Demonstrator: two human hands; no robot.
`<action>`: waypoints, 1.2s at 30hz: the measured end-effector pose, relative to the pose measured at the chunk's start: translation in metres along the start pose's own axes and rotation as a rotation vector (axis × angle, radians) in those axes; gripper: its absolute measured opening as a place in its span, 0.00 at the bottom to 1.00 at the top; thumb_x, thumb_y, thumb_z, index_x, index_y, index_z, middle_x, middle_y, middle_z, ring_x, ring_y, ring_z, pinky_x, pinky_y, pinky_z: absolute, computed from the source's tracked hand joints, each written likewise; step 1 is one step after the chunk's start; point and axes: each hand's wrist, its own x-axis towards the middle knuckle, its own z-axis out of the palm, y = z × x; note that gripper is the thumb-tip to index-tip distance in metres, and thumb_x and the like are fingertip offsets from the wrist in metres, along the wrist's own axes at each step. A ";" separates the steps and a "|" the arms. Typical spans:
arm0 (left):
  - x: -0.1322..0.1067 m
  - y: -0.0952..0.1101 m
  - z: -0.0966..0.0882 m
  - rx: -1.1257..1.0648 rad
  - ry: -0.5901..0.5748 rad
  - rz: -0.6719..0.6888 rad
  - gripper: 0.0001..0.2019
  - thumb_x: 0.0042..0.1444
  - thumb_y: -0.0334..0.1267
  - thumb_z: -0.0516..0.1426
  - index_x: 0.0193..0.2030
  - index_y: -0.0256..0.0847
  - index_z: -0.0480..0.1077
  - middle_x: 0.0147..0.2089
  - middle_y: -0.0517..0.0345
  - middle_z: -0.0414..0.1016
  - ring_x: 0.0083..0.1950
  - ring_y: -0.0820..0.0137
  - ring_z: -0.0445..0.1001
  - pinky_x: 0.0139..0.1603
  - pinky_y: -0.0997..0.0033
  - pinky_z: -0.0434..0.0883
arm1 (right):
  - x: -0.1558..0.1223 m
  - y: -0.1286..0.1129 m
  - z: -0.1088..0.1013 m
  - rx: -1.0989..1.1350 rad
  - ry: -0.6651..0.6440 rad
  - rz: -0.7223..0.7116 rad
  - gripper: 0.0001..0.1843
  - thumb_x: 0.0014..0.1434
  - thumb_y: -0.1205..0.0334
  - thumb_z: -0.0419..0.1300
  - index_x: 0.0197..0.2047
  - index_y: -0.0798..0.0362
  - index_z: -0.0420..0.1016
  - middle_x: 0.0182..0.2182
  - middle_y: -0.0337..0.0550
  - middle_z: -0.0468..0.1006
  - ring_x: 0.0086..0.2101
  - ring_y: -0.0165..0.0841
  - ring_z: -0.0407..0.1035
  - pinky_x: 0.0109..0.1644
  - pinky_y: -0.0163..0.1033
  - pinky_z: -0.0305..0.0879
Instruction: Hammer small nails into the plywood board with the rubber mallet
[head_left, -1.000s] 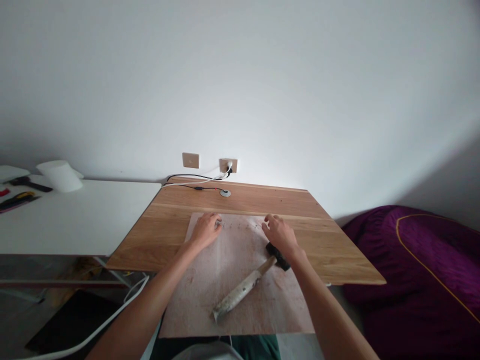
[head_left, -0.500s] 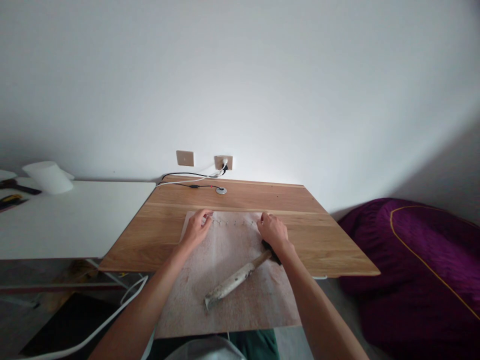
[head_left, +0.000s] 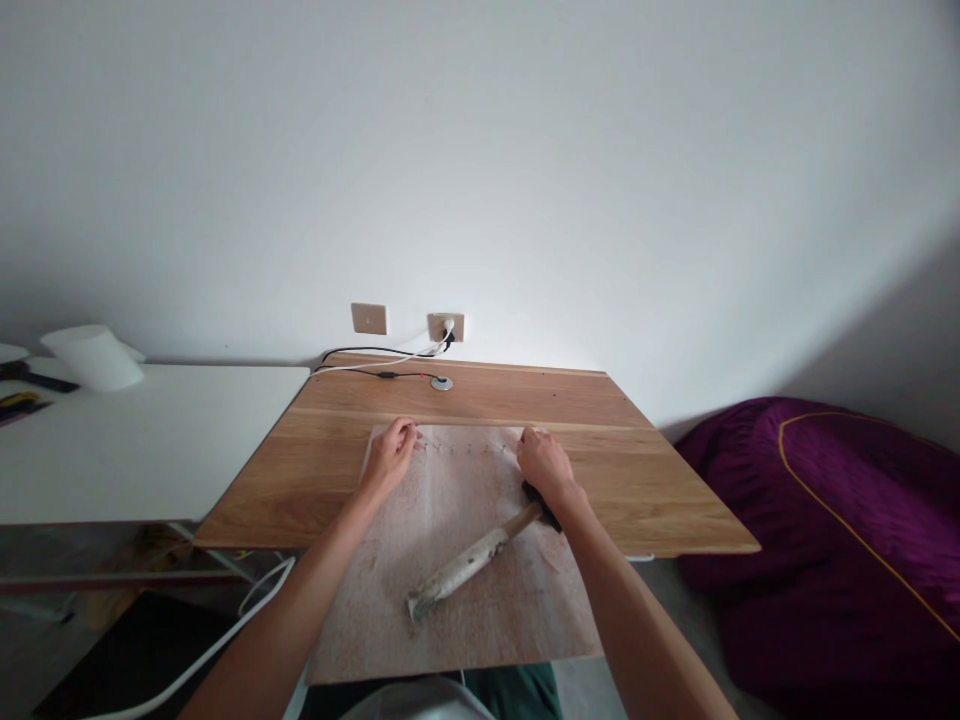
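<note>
A worn wooden board (head_left: 450, 520) lies on the wooden desk, with a row of several small nails (head_left: 470, 449) standing near its far edge. My left hand (head_left: 391, 455) is at the left end of the row, its thumb and fingers pinched together. At the right end rests my right hand (head_left: 545, 462), fingers curled closed. Whatever either hand pinches is too small or hidden to make out. A hammer (head_left: 465, 573) with a pale, worn handle lies diagonally across the board; its black head is partly covered by my right wrist.
Beyond the board, the wooden desk (head_left: 637, 480) reaches the wall, with cables (head_left: 375, 372) leading to a wall socket (head_left: 446, 327). To the left, a white table (head_left: 187, 430) bears a white roll (head_left: 94, 357) and some tools. A purple beanbag-like cover (head_left: 825, 540) stands at right.
My left hand has shifted slightly left, away from the nearest nail, and its fingers have drawn closer together. The right hand, hammer and board look nearly the same.
</note>
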 end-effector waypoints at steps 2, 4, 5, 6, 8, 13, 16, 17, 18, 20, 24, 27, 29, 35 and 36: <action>0.000 0.000 -0.001 -0.002 0.004 -0.002 0.15 0.65 0.53 0.52 0.43 0.43 0.71 0.35 0.56 0.82 0.31 0.67 0.82 0.31 0.72 0.74 | 0.001 0.000 0.000 0.002 0.005 -0.006 0.19 0.73 0.69 0.47 0.51 0.59 0.80 0.49 0.61 0.83 0.49 0.41 0.78 0.49 0.38 0.67; -0.001 0.000 -0.001 0.007 -0.002 0.005 0.12 0.65 0.48 0.53 0.44 0.43 0.71 0.36 0.56 0.82 0.31 0.68 0.82 0.32 0.72 0.74 | 0.001 0.000 0.000 0.003 0.010 -0.013 0.19 0.73 0.69 0.47 0.51 0.59 0.80 0.49 0.60 0.83 0.49 0.41 0.78 0.49 0.37 0.67; -0.001 0.000 -0.002 0.023 -0.005 0.015 0.10 0.64 0.44 0.53 0.44 0.42 0.71 0.37 0.55 0.83 0.32 0.68 0.82 0.33 0.72 0.75 | 0.001 0.000 0.000 0.004 0.011 -0.014 0.18 0.73 0.69 0.48 0.51 0.58 0.80 0.49 0.59 0.83 0.49 0.41 0.78 0.48 0.37 0.67; -0.001 0.000 -0.003 0.049 -0.009 0.030 0.09 0.62 0.40 0.54 0.44 0.42 0.72 0.38 0.55 0.83 0.33 0.68 0.82 0.35 0.71 0.76 | 0.001 0.001 0.000 0.005 0.012 -0.015 0.18 0.73 0.69 0.48 0.50 0.58 0.80 0.49 0.59 0.83 0.49 0.41 0.78 0.48 0.37 0.67; -0.001 0.002 -0.004 0.116 -0.019 0.066 0.09 0.58 0.33 0.55 0.44 0.42 0.73 0.40 0.55 0.83 0.38 0.68 0.82 0.39 0.71 0.76 | 0.002 0.001 -0.001 0.009 0.012 -0.015 0.18 0.72 0.69 0.49 0.50 0.57 0.80 0.49 0.58 0.83 0.48 0.41 0.78 0.48 0.37 0.66; -0.003 0.007 -0.006 0.237 -0.061 0.146 0.16 0.51 0.25 0.55 0.45 0.42 0.74 0.43 0.56 0.83 0.43 0.67 0.81 0.45 0.70 0.77 | 0.002 0.002 -0.001 0.020 0.024 -0.028 0.17 0.71 0.70 0.50 0.51 0.55 0.80 0.49 0.55 0.84 0.49 0.40 0.78 0.48 0.36 0.65; -0.004 0.007 -0.006 0.284 -0.072 0.182 0.17 0.50 0.23 0.55 0.45 0.42 0.74 0.43 0.56 0.83 0.42 0.67 0.80 0.47 0.68 0.76 | 0.001 0.001 -0.001 0.024 0.031 -0.038 0.18 0.70 0.71 0.50 0.51 0.55 0.80 0.49 0.54 0.84 0.49 0.40 0.78 0.47 0.36 0.65; -0.004 0.007 -0.006 0.303 -0.070 0.191 0.18 0.50 0.22 0.54 0.45 0.42 0.74 0.42 0.56 0.82 0.42 0.67 0.80 0.47 0.68 0.76 | 0.001 0.001 -0.002 0.024 0.032 -0.039 0.18 0.69 0.72 0.50 0.51 0.55 0.80 0.48 0.54 0.84 0.49 0.40 0.78 0.47 0.36 0.65; -0.004 0.007 -0.005 0.327 -0.068 0.198 0.18 0.50 0.22 0.54 0.45 0.42 0.74 0.41 0.56 0.82 0.42 0.67 0.80 0.47 0.67 0.76 | 0.000 0.001 -0.002 0.024 0.033 -0.038 0.18 0.69 0.72 0.50 0.50 0.55 0.80 0.48 0.54 0.84 0.49 0.40 0.78 0.47 0.36 0.66; -0.005 0.007 -0.004 0.392 -0.055 0.210 0.18 0.50 0.21 0.54 0.45 0.42 0.74 0.41 0.56 0.81 0.43 0.65 0.79 0.48 0.66 0.76 | -0.001 0.000 -0.003 0.023 0.034 -0.034 0.18 0.69 0.72 0.50 0.50 0.55 0.80 0.48 0.54 0.84 0.49 0.40 0.78 0.47 0.35 0.66; -0.008 0.012 -0.001 0.588 -0.020 0.256 0.16 0.52 0.22 0.55 0.44 0.43 0.74 0.44 0.52 0.79 0.48 0.60 0.78 0.52 0.62 0.74 | -0.003 -0.002 -0.005 0.010 0.035 -0.003 0.17 0.69 0.71 0.51 0.49 0.57 0.80 0.48 0.57 0.84 0.49 0.41 0.79 0.47 0.36 0.67; -0.010 0.015 0.000 0.696 -0.014 0.279 0.14 0.53 0.24 0.55 0.43 0.43 0.74 0.44 0.50 0.78 0.49 0.57 0.76 0.52 0.59 0.73 | -0.004 -0.003 -0.004 -0.009 0.036 0.034 0.15 0.69 0.65 0.53 0.50 0.59 0.80 0.48 0.62 0.83 0.48 0.44 0.80 0.46 0.39 0.70; -0.010 0.014 0.000 0.689 -0.012 0.265 0.14 0.53 0.24 0.55 0.43 0.43 0.73 0.43 0.51 0.78 0.49 0.57 0.76 0.51 0.60 0.72 | -0.005 -0.003 -0.003 -0.017 0.038 0.050 0.16 0.70 0.62 0.53 0.50 0.60 0.80 0.47 0.63 0.83 0.48 0.47 0.80 0.46 0.41 0.71; -0.008 0.008 -0.002 0.584 0.021 0.189 0.12 0.52 0.28 0.56 0.41 0.45 0.73 0.38 0.56 0.79 0.45 0.59 0.77 0.50 0.61 0.72 | -0.004 -0.002 -0.001 -0.021 0.037 0.053 0.17 0.71 0.65 0.51 0.49 0.58 0.81 0.47 0.63 0.83 0.47 0.46 0.80 0.46 0.41 0.71; -0.008 0.007 -0.002 0.583 0.026 0.182 0.11 0.52 0.28 0.57 0.41 0.45 0.74 0.38 0.56 0.80 0.45 0.59 0.78 0.50 0.60 0.72 | -0.004 -0.002 -0.002 -0.019 0.035 0.049 0.17 0.70 0.66 0.51 0.49 0.58 0.81 0.47 0.63 0.83 0.47 0.45 0.80 0.46 0.41 0.71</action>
